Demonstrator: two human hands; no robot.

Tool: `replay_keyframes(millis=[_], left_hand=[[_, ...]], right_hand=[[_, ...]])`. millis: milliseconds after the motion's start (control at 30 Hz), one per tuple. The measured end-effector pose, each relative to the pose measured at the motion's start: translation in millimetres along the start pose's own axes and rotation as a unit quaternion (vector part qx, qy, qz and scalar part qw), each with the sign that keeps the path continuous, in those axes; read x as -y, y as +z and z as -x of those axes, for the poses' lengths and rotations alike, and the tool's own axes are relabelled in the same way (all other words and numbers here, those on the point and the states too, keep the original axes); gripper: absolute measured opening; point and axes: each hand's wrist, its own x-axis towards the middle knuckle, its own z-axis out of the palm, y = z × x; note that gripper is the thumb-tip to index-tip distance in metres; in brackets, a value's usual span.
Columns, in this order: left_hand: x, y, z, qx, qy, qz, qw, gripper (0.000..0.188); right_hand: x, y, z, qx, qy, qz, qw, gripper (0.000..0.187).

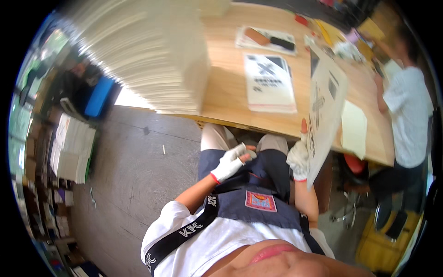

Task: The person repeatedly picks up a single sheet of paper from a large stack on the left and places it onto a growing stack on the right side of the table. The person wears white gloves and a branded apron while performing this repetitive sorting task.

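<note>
My right hand (299, 156) wears a white glove with a red cuff and grips the near edge of a large pale flat sheet (326, 113) with black print. The sheet stands almost on edge, tilted over the table's front right part, and hides some of the fingers. In the same kind of glove, my left hand (230, 162) rests above my lap, bare fingertips apart. No object shows clearly in it. Past the table's front edge lies a small pile of similar printed sheets (270, 85).
A tall stack of pale sheets (152, 55) rises on the table's (221, 85) left. Behind the pile, a brown-and-black object (270, 40) lies on more printed sheets. A blank pale sheet (354, 129) lies right. Another person (406, 111) sits at the right end. Further stacks (69, 147) stand left.
</note>
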Motion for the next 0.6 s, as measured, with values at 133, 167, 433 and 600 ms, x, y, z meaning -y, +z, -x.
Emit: replay_keyframes(millis=[133,167,433,600], left_hand=[[1.0,-8.5,32.8,-0.064,0.012,-0.012,0.998,0.034],[-2.5,-12.4,45.7,-0.087,-0.011,-0.01,0.996,0.034],[83.4,-46.5,148.2,-0.378,-0.063,-0.019,0.923,0.032],[132.6,-75.0,157.7,-0.54,0.012,0.105,0.835,0.033]], right_hand=[[-28.0,-4.5,-11.2,-0.137,0.078,0.095,0.983,0.051],[-39.3,-0.1,-13.4,-0.227,0.072,0.148,0.96,0.068],[-115.9,-4.0,-62.3,-0.111,0.347,0.197,0.91,0.07],[-179.9,-18.1,-99.0,-0.16,0.458,0.218,0.847,0.063]])
